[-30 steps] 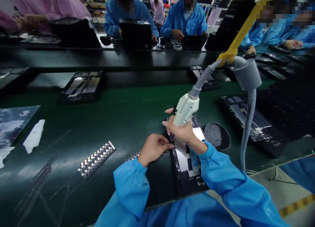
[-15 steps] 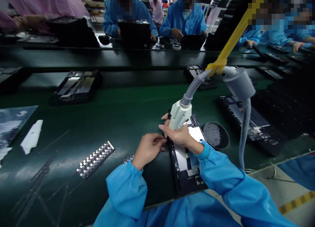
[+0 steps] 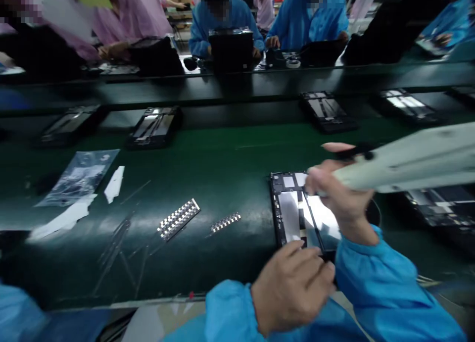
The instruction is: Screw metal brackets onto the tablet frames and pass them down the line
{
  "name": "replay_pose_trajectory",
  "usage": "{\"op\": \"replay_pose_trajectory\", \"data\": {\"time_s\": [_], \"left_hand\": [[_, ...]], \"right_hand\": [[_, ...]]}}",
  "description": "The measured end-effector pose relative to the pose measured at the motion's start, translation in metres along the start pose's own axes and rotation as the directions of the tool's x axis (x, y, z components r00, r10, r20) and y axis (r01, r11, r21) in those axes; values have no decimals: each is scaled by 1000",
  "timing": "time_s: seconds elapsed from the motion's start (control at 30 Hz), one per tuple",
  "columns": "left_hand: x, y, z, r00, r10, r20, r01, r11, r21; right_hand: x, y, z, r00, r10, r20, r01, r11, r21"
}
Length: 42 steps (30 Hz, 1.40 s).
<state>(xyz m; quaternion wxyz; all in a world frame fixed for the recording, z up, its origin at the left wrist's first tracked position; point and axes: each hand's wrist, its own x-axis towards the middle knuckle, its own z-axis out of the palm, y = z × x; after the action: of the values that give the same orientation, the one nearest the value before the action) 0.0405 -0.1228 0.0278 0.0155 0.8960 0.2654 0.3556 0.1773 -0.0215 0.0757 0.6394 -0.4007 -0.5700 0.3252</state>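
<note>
An opened tablet (image 3: pixel 289 211) lies on the green bench, its silver and black inside parts facing up. My right hand (image 3: pixel 345 198) grips a pale electric screwdriver (image 3: pixel 411 159) above the tablet's right part. The screwdriver slants up to the right, and its tip is hidden by my fingers. My left hand (image 3: pixel 293 287) is on the tablet's near edge, fingers bent over it; the thumb is hidden. To the left lie a short strip (image 3: pixel 225 222) and a wider sheet (image 3: pixel 178 218) of small pale-and-dark pieces.
More opened devices lie along the back, including one (image 3: pixel 154 126) left and one (image 3: pixel 326 112) right. Another device (image 3: pixel 441 203) lies at right. A clear plastic bag (image 3: pixel 79 176), white scraps (image 3: pixel 114 183) and thin clear strips (image 3: pixel 115 243) lie left. Co-workers sit opposite.
My right hand has lifted and tipped the screwdriver over to the right. My left hand has moved from beside the tablet to its near edge. The view has swung left.
</note>
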Motion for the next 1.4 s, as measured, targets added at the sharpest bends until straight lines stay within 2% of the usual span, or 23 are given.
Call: {"op": "replay_pose_trajectory", "data": {"time_s": [0.03,0.1,0.17,0.2,0.27,0.33,0.43,0.5,0.57,0.67,0.7,0.73,0.77,0.83,0.87,0.9,0.93,0.97,1.03,1.1,1.2,1.27,1.4], "left_hand": [[-9,8,14,996,34,85,-37,999,29],[-28,14,34,986,28,166,-48,992,117],[-41,3,43,985,9,175,-39,985,168],[-43,-10,44,985,7,173,-38,984,172],[-37,-54,42,980,-9,197,-28,983,184],[-16,-111,39,975,-81,206,32,971,235],[26,-197,35,934,-313,173,226,891,393],[49,-241,27,889,-442,123,338,813,475],[64,-271,14,850,-516,104,392,752,530],[75,-289,-10,750,-657,78,439,582,684],[79,-288,-16,728,-684,46,438,515,737],[83,-282,-20,731,-682,19,424,475,771],[88,-271,-20,757,-653,19,395,480,783],[99,-236,-9,841,-520,148,265,635,726],[103,-211,3,862,-424,277,163,749,642],[107,-184,19,862,-312,400,61,846,530],[111,-155,37,847,-198,493,-33,906,422],[115,-126,57,815,-85,573,-120,943,311],[123,-79,97,786,91,612,-212,969,128],[131,-49,128,790,148,595,-206,978,30],[132,-39,148,836,95,541,-90,995,-36],[123,-45,145,877,49,479,-23,998,-59],[104,-68,130,946,-9,325,35,997,-75]], "right_hand": [[0,-4,-11,1000,-7,-21,8,999,43],[-1,-7,-30,1000,9,1,-9,988,153],[-5,-3,-45,993,75,91,-96,962,255],[-8,1,-50,984,119,131,-153,943,294],[-11,11,-55,963,210,171,-258,902,345],[-12,21,-55,942,281,186,-330,879,343],[-10,29,-53,926,307,219,-363,882,301],[-8,29,-57,939,267,217,-323,903,284],[-4,27,-70,968,187,167,-224,944,242],[7,27,-105,999,35,-24,-33,997,70],[11,28,-119,995,-8,-104,7,1000,-7],[14,29,-133,982,-45,-181,30,996,-86],[17,32,-146,966,-77,-249,37,986,-162],[20,37,-166,924,-122,-362,11,956,-294],[21,40,-172,904,-139,-403,-10,938,-347],[20,42,-176,890,-151,-430,-32,920,-389],[20,45,-179,881,-160,-445,-47,906,-420],[18,48,-179,878,-166,-449,-54,898,-437],[15,54,-178,885,-156,-438,-54,901,-430],[12,61,-176,897,-123,-425,-60,918,-393],[9,69,-174,903,-116,-413,-65,915,-399],[10,72,-174,904,-148,-401,-46,899,-435],[11,74,-170,917,-169,-361,-10,896,-444]]}}
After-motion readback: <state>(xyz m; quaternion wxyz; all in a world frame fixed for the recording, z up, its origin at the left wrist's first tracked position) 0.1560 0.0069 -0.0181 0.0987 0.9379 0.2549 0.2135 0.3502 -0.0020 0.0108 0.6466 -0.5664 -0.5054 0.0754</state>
